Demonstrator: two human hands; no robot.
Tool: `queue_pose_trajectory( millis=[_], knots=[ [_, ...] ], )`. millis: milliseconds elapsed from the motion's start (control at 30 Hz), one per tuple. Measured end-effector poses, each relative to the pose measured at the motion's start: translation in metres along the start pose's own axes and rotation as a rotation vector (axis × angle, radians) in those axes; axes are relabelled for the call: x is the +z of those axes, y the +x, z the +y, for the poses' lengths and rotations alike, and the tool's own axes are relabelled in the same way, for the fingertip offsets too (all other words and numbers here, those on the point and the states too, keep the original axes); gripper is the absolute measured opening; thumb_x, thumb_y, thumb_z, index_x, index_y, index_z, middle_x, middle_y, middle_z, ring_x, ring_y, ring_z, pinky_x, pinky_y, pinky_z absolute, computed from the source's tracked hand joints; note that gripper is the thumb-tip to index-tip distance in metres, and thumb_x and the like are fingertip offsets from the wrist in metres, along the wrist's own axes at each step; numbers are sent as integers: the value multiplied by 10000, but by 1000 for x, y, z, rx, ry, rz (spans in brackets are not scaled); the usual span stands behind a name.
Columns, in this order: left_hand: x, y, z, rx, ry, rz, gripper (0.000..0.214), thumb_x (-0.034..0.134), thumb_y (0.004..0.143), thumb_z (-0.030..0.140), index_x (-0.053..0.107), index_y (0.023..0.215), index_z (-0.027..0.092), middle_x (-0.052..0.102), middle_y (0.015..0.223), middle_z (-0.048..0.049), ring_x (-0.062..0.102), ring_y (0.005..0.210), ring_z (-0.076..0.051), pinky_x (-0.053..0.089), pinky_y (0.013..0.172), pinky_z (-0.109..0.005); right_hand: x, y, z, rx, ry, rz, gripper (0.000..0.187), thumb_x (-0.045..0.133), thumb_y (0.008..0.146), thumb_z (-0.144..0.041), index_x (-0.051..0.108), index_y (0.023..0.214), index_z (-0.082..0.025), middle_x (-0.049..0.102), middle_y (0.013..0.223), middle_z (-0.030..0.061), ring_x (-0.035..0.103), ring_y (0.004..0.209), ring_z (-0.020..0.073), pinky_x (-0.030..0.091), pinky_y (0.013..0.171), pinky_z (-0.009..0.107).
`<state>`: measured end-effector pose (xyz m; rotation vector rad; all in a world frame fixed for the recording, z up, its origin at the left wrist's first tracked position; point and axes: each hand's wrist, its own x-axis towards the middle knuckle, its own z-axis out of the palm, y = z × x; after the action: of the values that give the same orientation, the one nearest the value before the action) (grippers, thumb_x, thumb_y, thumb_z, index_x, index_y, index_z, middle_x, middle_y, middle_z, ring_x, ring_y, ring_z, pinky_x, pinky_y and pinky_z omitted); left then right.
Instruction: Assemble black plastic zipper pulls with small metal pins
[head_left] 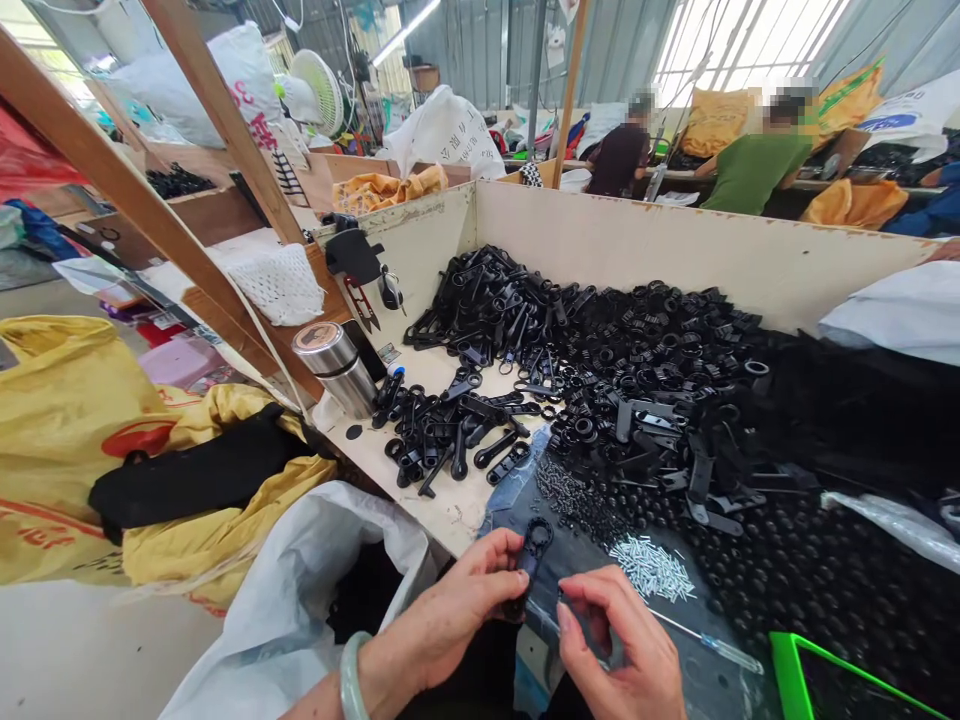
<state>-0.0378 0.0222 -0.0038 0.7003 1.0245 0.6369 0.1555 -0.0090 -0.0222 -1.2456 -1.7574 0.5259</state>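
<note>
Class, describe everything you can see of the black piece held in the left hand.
The black piece looks like matte moulded plastic: a ring-shaped head on a flat stem. It stands roughly upright, its lower stem pinched by the left hand, with the right hand close beside it.

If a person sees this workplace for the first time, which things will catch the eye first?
First, the large heap of black plastic parts that fills the walled table in the middle. Next, at the bottom edge, the left hand pinches one black looped part, with the right hand close beside it. A small pile of silver pins shines just beyond the right hand.
</note>
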Motion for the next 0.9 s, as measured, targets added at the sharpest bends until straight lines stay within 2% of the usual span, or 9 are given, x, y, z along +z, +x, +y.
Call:
queue_pose_trajectory(
  millis=[100,267,333,433,500,633,900],
  knots=[
    [19,-1,-8,-34,-49,-32,285,631,764,225,588,1046,217,548,872,36,518,812,-134,383,704,-244,-2,-1,0,-12,-34,-5,91,621,923,-203,658,1004,-217,634,802,9,581,573,107,500,520,205],
    [36,1,-15,49,-48,-68,302,604,748,164,599,1049,193,616,945,10,543,939,-134,401,843,-234,-5,-12,7,1,-71,4,115,609,934,-186,646,1040,-211,630,817,8,593,582,105,523,549,208],
    [39,1,-16,75,-29,-67,309,619,768,194,581,1075,186,628,941,-1,560,899,-135,425,801,-236,-6,-16,9,6,-75,6,123,613,941,-190,646,1057,-212,635,834,9,620,617,109,539,583,209],
    [40,4,-19,106,6,-68,280,610,821,276,531,1077,195,615,944,-7,561,730,-120,432,610,-229,-7,-21,10,16,-80,-11,127,617,954,-198,646,1077,-216,645,851,8,647,651,109,551,621,205],
    [40,6,-23,113,10,-79,293,599,854,331,513,1102,199,607,937,-7,558,656,-111,424,542,-226,-7,-23,11,15,-84,-27,126,614,963,-200,649,1083,-217,650,853,7,654,657,106,553,632,200],
    [38,9,-29,120,0,-91,328,614,875,372,519,1129,187,616,865,-2,581,650,-114,451,559,-228,-7,-21,9,-8,-103,-26,126,606,971,-203,664,1082,-212,663,850,15,660,655,109,559,629,197],
    [36,12,-35,101,131,-36,292,580,877,278,537,1150,184,672,840,-9,631,628,-115,473,542,-210,-6,-14,6,-140,-183,-19,181,537,998,-176,702,1073,-193,695,826,34,704,704,129,581,666,205]
  ],
)
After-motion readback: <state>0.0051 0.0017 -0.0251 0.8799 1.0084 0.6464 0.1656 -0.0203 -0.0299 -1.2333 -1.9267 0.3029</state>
